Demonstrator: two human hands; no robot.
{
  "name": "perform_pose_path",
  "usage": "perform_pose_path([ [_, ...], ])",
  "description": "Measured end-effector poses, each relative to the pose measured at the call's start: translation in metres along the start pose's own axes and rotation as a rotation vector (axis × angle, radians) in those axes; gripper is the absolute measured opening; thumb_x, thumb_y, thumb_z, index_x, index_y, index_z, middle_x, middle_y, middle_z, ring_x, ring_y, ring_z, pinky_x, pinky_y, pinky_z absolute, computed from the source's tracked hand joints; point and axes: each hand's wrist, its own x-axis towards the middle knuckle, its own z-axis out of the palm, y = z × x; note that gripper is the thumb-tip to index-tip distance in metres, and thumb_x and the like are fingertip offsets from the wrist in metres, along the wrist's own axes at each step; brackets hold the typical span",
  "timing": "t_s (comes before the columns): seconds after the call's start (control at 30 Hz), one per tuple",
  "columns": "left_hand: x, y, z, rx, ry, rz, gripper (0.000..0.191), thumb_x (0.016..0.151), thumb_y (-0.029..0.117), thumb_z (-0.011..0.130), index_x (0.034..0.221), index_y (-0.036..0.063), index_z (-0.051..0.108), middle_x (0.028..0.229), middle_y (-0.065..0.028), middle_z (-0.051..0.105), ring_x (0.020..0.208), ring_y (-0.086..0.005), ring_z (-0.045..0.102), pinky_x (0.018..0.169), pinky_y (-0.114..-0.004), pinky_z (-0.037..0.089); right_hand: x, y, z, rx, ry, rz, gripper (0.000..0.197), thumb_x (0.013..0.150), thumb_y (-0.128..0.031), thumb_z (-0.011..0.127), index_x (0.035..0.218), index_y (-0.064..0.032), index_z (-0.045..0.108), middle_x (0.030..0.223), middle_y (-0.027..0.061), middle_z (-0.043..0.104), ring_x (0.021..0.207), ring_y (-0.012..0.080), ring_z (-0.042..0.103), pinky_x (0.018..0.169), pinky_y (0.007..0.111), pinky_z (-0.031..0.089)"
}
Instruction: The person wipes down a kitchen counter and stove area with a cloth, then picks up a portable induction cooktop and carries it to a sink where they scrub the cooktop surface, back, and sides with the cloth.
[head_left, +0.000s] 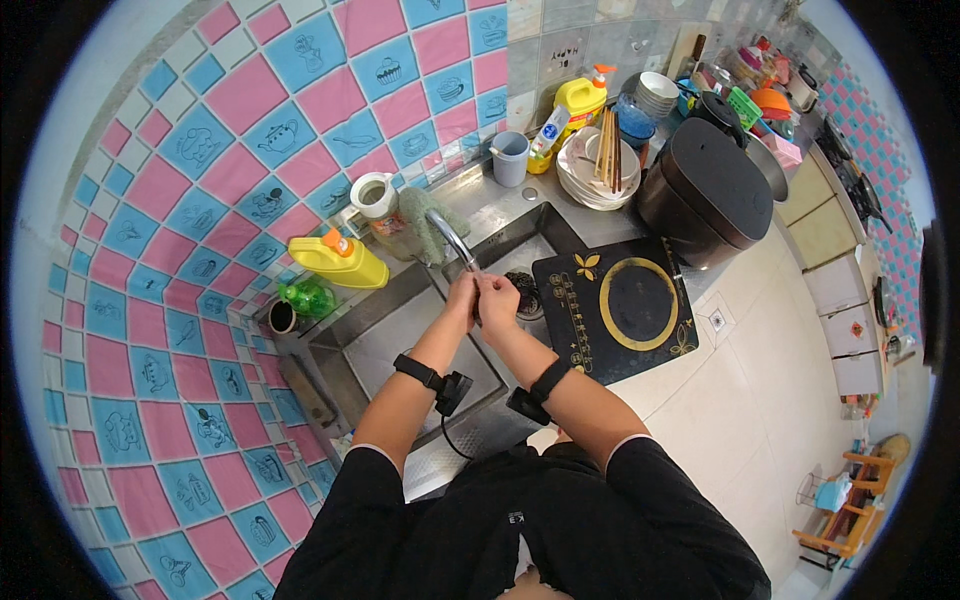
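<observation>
Both my hands meet at the spout end of the chrome faucet (452, 234), over the divider of the steel double sink (397, 341). My left hand (463, 294) is on the left side and my right hand (498, 300) lies against it. The fingers are curled, and whether anything is between them cannot be told. A grey-green cloth (426, 217) hangs behind the faucet. A dark mesh scourer or strainer (525, 289) sits in the right basin beside my right hand. The black induction cooktop (615, 307) rests partly over that basin, its face marked with a gold ring.
Left of the faucet stand a glass jug (384, 217), a yellow detergent bottle (341, 262) and a green bottle (309, 298). Behind are a grey cup (511, 161) and stacked bowls (585, 187) with chopsticks (609, 154). A dark rice cooker (701, 195) stands at the right.
</observation>
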Motion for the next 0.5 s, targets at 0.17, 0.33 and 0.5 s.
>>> perform_pose_path([
  [0.17, -0.006, 0.000, -0.017, -0.310, -0.112, -0.126, 0.046, 0.097, 0.052, 0.040, 0.108, 0.0136, 0.062, 0.102, -0.0065, 0.065, 0.092, -0.0263, 0.064, 0.083, -0.043, 0.051, 0.007, -0.013, 0.014, -0.038, -0.132, 0.095, 0.022, 0.085, -0.020, 0.065, 0.087, 0.0017, 0.064, 0.070, 0.0066, 0.062, 0.065, 0.0143, 0.057, 0.061, 0.034, 0.048],
  [0.33, -0.012, -0.008, -0.009, -0.488, -0.316, -0.158, 0.034, 0.098, 0.041, 0.045, 0.095, 0.0120, 0.062, 0.090, -0.0029, 0.063, 0.087, -0.0229, 0.062, 0.075, -0.039, 0.051, 0.019, -0.009, 0.002, -0.327, -0.291, -0.326, 0.010, 0.085, -0.014, 0.058, 0.087, -0.0038, 0.060, 0.084, 0.0132, 0.062, 0.079, 0.0273, 0.060, 0.071, 0.040, 0.047],
  [0.5, 0.011, -0.012, -0.006, -0.422, -0.136, 0.223, 0.011, 0.098, 0.010, 0.051, 0.092, 0.0081, 0.061, 0.080, -0.0020, 0.060, 0.075, -0.0135, 0.060, 0.066, -0.027, 0.047, 0.035, -0.011, -0.019, -0.545, -0.230, -0.357, 0.035, 0.089, -0.023, 0.053, 0.122, -0.0132, 0.061, 0.118, 0.0112, 0.060, 0.115, 0.0316, 0.052, 0.099, 0.044, 0.038],
])
